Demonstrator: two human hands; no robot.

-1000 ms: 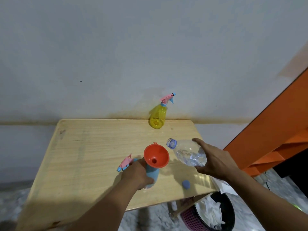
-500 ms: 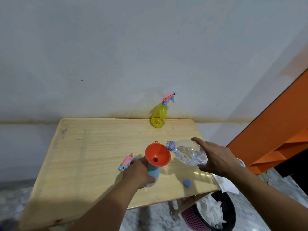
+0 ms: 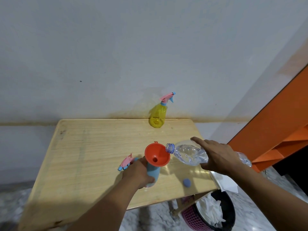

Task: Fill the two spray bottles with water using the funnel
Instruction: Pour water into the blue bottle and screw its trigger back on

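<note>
Tilting a clear water bottle toward the orange funnel, the person is bringing its open mouth right over the funnel's rim, though no stream is showing yet. The right hand is wrapping round the bottle's middle, fingers curled over the top. The left hand is gripping the blue spray bottle, which is standing on the tabletop with the funnel seated in its neck. Its pink trigger head is lying unscrewed just beside the left hand, and a small blue cap, probably the water bottle's, is resting near the front right edge.

The yellow spray bottle is standing well apart at the back edge with its trigger head on; whether it is holding water cannot be told.

Judging by this, the task is sitting in its early-to-middle part: the blue bottle is opened and funnelled, pouring is only about to begin, and the yellow bottle is seemingly waiting its turn. Recapping is also remaining. A bin is standing below the tabletop.
</note>
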